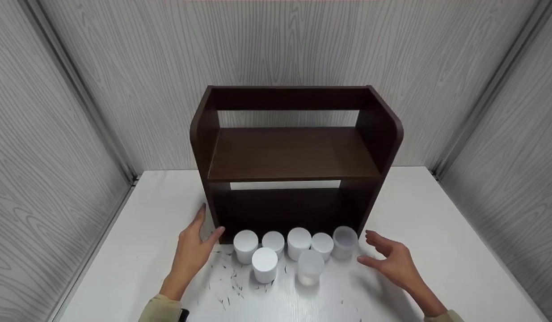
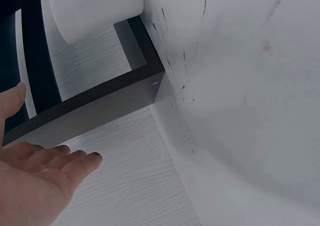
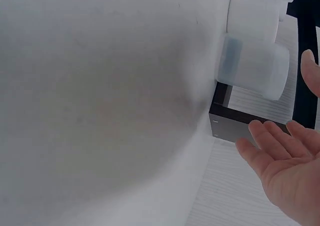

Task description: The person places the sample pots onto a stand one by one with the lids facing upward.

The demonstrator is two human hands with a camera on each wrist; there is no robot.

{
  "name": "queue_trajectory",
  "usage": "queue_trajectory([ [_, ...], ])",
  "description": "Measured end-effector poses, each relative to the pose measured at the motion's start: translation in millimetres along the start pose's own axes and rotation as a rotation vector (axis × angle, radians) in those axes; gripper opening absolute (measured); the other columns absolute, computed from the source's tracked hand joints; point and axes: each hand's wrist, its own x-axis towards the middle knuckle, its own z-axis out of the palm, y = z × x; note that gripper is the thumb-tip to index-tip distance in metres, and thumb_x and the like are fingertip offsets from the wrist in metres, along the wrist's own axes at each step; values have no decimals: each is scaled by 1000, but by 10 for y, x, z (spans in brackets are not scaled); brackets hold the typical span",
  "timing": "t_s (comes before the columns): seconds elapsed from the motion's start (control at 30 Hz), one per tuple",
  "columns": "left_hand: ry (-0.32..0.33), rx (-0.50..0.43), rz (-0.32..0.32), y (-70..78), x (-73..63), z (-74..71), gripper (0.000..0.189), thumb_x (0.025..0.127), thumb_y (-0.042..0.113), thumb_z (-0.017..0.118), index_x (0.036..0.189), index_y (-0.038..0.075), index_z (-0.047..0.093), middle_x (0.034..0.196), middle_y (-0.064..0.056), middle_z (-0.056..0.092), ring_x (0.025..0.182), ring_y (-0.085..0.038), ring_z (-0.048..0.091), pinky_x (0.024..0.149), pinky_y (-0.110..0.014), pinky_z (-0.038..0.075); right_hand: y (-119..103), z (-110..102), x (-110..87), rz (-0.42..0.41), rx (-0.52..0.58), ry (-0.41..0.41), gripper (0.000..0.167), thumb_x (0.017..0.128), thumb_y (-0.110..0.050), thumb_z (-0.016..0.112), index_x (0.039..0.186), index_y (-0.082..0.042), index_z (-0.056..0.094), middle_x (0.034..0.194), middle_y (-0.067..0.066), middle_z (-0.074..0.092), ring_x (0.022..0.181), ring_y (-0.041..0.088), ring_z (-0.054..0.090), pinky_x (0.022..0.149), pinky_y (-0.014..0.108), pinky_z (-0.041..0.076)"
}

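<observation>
A dark brown two-tier shelf point(image 1: 293, 154) stands on the white table. Beside its lower left side panel is my left hand point(image 1: 191, 250), thumb spread from straight fingers, holding nothing. On the other side, my right hand point(image 1: 392, 264) hovers near the lower right corner, palm toward the shelf and thumb apart from the fingers, also holding nothing. Between the hands, several lidded jars stand along the shelf's front: white ones, such as the left jar point(image 1: 246, 247) and a nearer white jar point(image 1: 264, 264), plus a translucent jar point(image 1: 345, 242) at the right and another translucent jar point(image 1: 310, 267) in front.
Dark scuff marks point(image 1: 233, 284) streak the table point(image 1: 137, 250) in front of the shelf. Grey wood-grain panels rise behind the shelf point(image 1: 284, 44), at the left point(image 1: 48, 156) and at the right point(image 1: 512, 147).
</observation>
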Motion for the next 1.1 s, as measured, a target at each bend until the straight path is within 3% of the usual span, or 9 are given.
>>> queue_trajectory([
  [0.27,12,-112,-10,-8,118,60,83,101,24,76,162,-5,29,163,-28,34,148,-42,38,112,-57,45,54,80,111,14,85,-9,72,82,-11,93,144,5,60,142,20,64,127,35,65,108,44,51],
  [0.77,-3,-192,-27,-37,241,171,73,103,20,72,160,-6,35,164,-25,35,148,-43,38,114,-59,42,86,199,228,48,161,-32,72,83,-7,91,146,5,59,141,18,65,129,32,63,110,39,50],
  [1.1,-3,-224,-27,-60,283,163,68,105,14,68,159,-8,33,162,-26,38,148,-42,39,114,-55,44,99,248,295,-15,205,-64,68,83,-3,90,143,6,61,146,21,60,131,35,61,108,37,51],
])
